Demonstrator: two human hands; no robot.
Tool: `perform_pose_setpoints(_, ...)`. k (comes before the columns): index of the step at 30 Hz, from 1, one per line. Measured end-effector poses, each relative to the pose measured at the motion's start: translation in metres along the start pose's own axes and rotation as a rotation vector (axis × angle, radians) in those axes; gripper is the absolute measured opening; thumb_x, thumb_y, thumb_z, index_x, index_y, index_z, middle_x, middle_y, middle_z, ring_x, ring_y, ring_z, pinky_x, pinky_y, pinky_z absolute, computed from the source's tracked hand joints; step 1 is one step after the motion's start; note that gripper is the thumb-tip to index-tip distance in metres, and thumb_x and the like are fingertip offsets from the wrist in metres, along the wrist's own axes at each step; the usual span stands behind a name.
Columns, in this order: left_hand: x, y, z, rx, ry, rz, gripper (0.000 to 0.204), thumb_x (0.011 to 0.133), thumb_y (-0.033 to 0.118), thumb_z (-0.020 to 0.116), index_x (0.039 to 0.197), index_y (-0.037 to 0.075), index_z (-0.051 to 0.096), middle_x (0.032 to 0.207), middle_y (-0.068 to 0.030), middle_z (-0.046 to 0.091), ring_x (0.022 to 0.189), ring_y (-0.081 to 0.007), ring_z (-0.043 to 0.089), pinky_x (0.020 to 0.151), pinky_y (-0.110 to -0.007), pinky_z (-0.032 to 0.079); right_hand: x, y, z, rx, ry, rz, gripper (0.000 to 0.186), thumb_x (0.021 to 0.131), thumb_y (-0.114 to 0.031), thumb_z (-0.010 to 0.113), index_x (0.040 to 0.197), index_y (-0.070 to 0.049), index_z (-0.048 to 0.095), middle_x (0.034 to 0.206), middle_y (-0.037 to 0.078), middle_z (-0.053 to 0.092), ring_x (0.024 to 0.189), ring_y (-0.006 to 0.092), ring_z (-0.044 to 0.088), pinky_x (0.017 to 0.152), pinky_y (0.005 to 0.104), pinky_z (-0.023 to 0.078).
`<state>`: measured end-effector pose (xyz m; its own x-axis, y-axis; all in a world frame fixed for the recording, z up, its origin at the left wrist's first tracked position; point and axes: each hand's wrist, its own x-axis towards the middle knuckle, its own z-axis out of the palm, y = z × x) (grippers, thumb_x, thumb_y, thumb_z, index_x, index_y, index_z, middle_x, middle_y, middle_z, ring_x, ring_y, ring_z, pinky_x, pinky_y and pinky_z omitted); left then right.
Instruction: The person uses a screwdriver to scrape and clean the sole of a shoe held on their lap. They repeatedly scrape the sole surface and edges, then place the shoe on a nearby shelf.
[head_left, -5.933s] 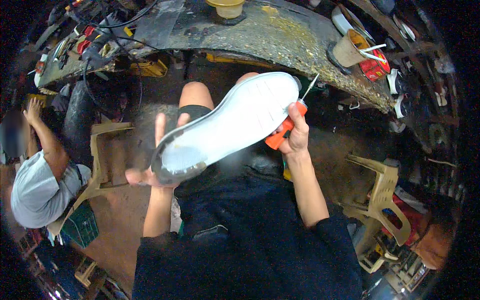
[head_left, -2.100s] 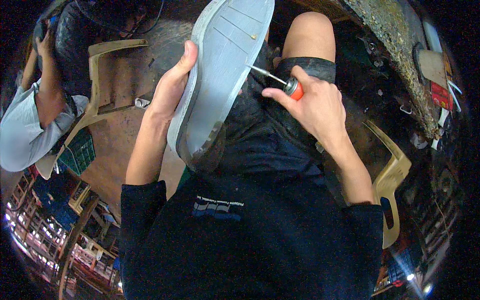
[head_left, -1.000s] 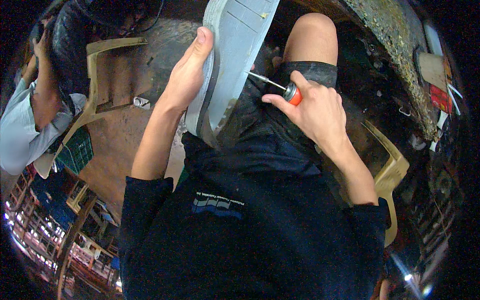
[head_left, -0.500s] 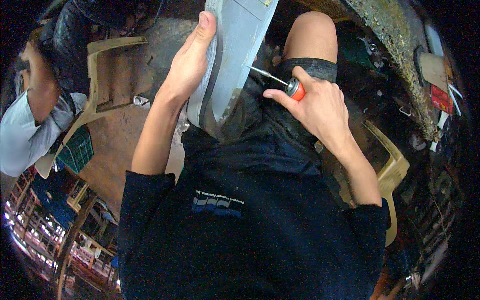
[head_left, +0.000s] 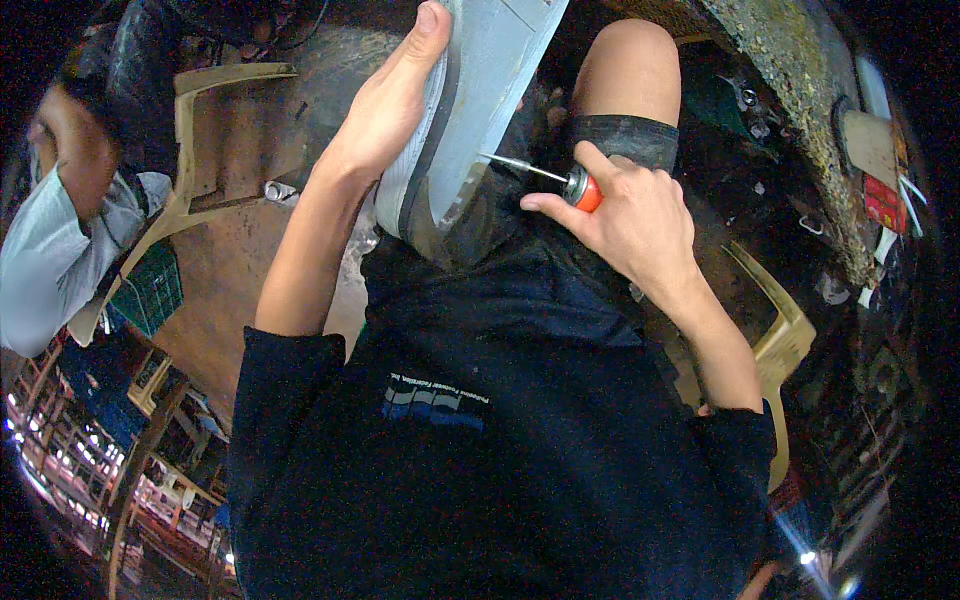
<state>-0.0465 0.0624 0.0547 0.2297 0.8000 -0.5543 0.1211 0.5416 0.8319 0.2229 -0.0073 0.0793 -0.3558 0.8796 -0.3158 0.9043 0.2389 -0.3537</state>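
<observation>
A shoe [head_left: 487,90] lies across my lap with its flat grey-blue sole facing up, its dark heel end close to my body. My left hand [head_left: 392,112] grips the shoe along its left side, thumb up on the edge. In my right hand [head_left: 640,212] is an awl [head_left: 530,168] with a thin metal shaft and a rounded orange and black handle. Its shaft points left, and the tip meets or hovers at the sole's right edge near the heel; contact cannot be told. My right thumb sticks out beside the handle. The shoe's toe runs past the upper edge.
Another person's arm and light sleeve [head_left: 75,225] are at the left. Close by stand a beige plastic chair [head_left: 183,150] and a green crate [head_left: 150,290]. A rough, crusted slab edge [head_left: 790,110] slants down the upper right. A second beige chair part [head_left: 785,340] is beside my right elbow.
The shoe and my left hand have shifted slightly right. The awl's tip has come a little down and left along the sole's edge, toward the heel.
</observation>
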Motion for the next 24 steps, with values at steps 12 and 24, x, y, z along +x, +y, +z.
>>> perform_pose_setpoints(12, -0.015, -0.018, -0.023, -0.546, -0.31, -0.125, 0.071, 0.119, 0.054, 0.043, 0.163, -0.001, 0.05, 0.141, -0.0266, 0.07, 0.128, -0.0348, 0.073, 0.105, -0.043, 0.063, -0.001, 0.011, -0.009, 0.118, 0.03, 0.128, 0.075, 0.088, -0.082, 0.076, 0.1, -0.008, 0.07, 0.069, 0.025, 0.071, 0.075, 0.0515, 0.075, 0.067, 0.0603, 0.061)
perform_pose_setpoints(24, -0.072, -0.052, -0.042, -0.84, -0.504, -0.251, 0.079, 0.108, 0.035, 0.066, 0.174, 0.009, 0.031, 0.149, -0.0331, 0.063, 0.121, -0.0508, 0.074, 0.108, -0.059, 0.06, -0.005, 0.015, -0.008, 0.172, 0.04, 0.004, 0.073, 0.083, -0.078, 0.083, 0.095, -0.008, 0.068, 0.07, 0.022, 0.07, 0.074, 0.0497, 0.074, 0.066, 0.0574, 0.06)
